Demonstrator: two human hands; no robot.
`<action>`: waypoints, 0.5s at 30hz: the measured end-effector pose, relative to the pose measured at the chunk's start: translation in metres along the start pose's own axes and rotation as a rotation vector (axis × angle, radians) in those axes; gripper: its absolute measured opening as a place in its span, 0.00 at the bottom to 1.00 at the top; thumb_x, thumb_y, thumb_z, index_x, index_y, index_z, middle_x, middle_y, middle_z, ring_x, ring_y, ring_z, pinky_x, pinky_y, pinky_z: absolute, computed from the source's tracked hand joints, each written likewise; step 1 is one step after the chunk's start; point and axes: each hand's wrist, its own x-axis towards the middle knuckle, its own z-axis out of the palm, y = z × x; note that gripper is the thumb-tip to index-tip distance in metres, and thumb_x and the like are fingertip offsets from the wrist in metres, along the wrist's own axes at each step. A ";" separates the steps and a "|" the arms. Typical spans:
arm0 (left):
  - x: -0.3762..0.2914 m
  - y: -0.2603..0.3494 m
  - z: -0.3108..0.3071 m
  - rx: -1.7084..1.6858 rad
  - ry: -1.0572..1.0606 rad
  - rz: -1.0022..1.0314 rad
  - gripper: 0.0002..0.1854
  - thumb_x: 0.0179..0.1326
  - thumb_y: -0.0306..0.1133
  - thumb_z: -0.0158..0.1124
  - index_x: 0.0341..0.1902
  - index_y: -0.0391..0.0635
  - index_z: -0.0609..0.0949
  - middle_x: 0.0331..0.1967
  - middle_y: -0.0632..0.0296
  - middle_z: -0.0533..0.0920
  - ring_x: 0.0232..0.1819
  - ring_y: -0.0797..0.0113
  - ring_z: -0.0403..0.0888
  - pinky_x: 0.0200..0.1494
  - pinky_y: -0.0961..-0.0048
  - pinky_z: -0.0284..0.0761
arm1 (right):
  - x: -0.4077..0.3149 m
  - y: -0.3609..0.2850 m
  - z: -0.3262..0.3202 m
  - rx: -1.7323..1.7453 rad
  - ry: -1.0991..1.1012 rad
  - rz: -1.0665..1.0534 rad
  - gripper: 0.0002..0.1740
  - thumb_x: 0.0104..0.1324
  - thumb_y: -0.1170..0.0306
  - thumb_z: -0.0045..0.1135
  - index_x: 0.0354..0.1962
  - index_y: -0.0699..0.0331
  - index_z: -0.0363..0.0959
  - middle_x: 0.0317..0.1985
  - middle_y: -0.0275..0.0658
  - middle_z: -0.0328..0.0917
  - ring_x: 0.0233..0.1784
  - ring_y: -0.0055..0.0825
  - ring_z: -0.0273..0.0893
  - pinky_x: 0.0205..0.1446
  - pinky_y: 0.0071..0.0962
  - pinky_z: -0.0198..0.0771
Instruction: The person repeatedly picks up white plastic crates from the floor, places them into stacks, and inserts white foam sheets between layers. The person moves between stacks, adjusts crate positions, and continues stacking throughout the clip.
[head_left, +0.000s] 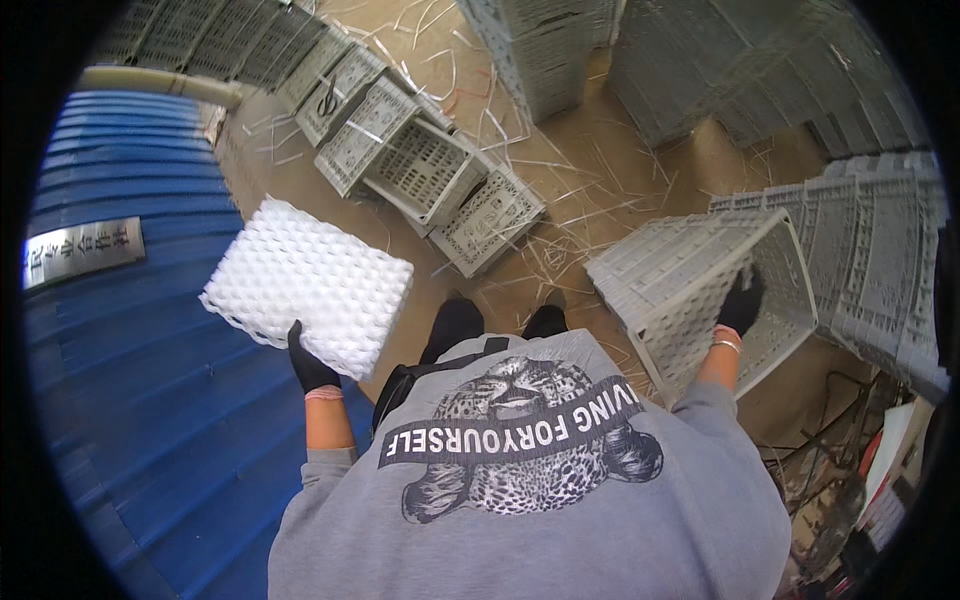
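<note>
My left hand (309, 364), in a black glove, grips the lower edge of a white block of stacked, bumpy mesh sheets (315, 277). The block is held tilted in front of a blue corrugated metal wall. My right hand (742, 304), also gloved in black, reaches inside a grey perforated plastic crate (675, 255) whose opening faces right. From this angle I cannot tell whether its fingers hold the crate wall. Part of the crate hides behind my sleeve.
Grey crates (487, 217) stand in a row ahead, one with its inside showing (424, 169). Black-handled scissors (328, 103) lie on one. Tall crate stacks (877, 247) rise at right and behind. Loose white straps (555, 199) litter the brown floor. The blue metal wall (150, 345) borders the left.
</note>
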 end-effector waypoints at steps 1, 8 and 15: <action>0.007 -0.002 -0.021 -0.008 0.027 -0.023 0.35 0.61 0.48 0.54 0.68 0.38 0.66 0.66 0.48 0.69 0.66 0.46 0.67 0.68 0.51 0.63 | 0.009 -0.032 -0.011 0.212 0.220 -0.136 0.23 0.71 0.62 0.50 0.57 0.68 0.72 0.57 0.50 0.75 0.62 0.39 0.71 0.67 0.34 0.63; 0.101 -0.087 -0.116 -0.064 0.120 -0.355 0.38 0.58 0.47 0.57 0.69 0.38 0.64 0.65 0.48 0.71 0.63 0.46 0.70 0.68 0.53 0.64 | -0.120 -0.296 0.219 0.949 -1.122 0.079 0.19 0.70 0.57 0.51 0.45 0.62 0.79 0.39 0.34 0.81 0.38 0.24 0.77 0.46 0.24 0.70; 0.144 -0.055 -0.201 0.148 0.418 -0.501 0.38 0.54 0.38 0.65 0.69 0.43 0.66 0.61 0.49 0.75 0.59 0.50 0.75 0.61 0.55 0.73 | -0.228 -0.362 0.550 0.374 -1.141 0.333 0.63 0.50 0.33 0.62 0.68 0.72 0.55 0.69 0.57 0.59 0.71 0.48 0.61 0.71 0.39 0.59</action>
